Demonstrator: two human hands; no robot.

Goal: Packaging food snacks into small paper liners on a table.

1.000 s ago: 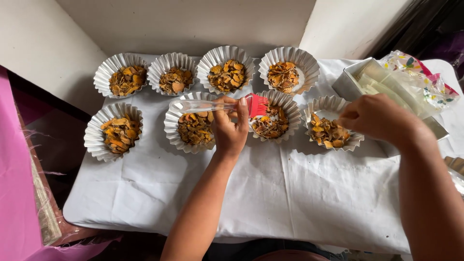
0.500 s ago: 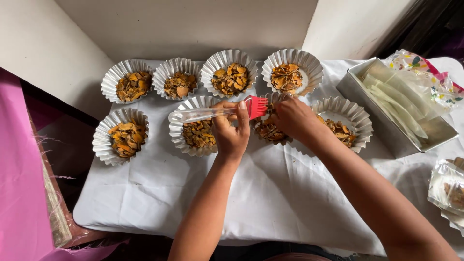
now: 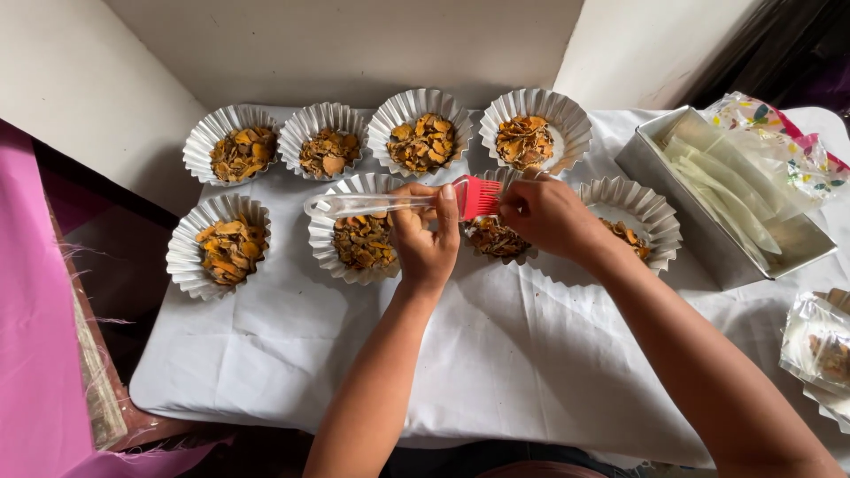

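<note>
Centre of the frame: the left hand (image 3: pixel 423 237) is gripping a pastry brush (image 3: pixel 403 203) by its clear handle, fingers curled round the shaft and the thumb lying along it toward the head. The brush is lying roughly level, handle end pointing to the left of the frame, red bristles (image 3: pixel 479 196) pointing right. Holding it flat and above the cups is probably keeping the bristles within reach of the other hand and out of the filling.

The right hand (image 3: pixel 547 215) is coming in from the lower right, fingertips bunched and touching the red bristles, seemingly pinching or picking at them. Whether anything is caught between those fingertips cannot be made out.

Below the hands, seven fluted white paper cups are sitting in two rows on a white cloth (image 3: pixel 496 354), four in the upper row, three in the lower. Each is holding orange-brown dried chips. The lower middle cup (image 3: pixel 363 241) is sitting directly under the left wrist; the next cup (image 3: pixel 496 237) is partly hidden beneath the right hand.

Right of the frame: a metal tray (image 3: pixel 801 241) with pale strips in it, and a patterned plastic bag (image 3: pixel 797 150) behind it. A pink sheet (image 3: pixel 35 336) is hanging at the left edge.
</note>
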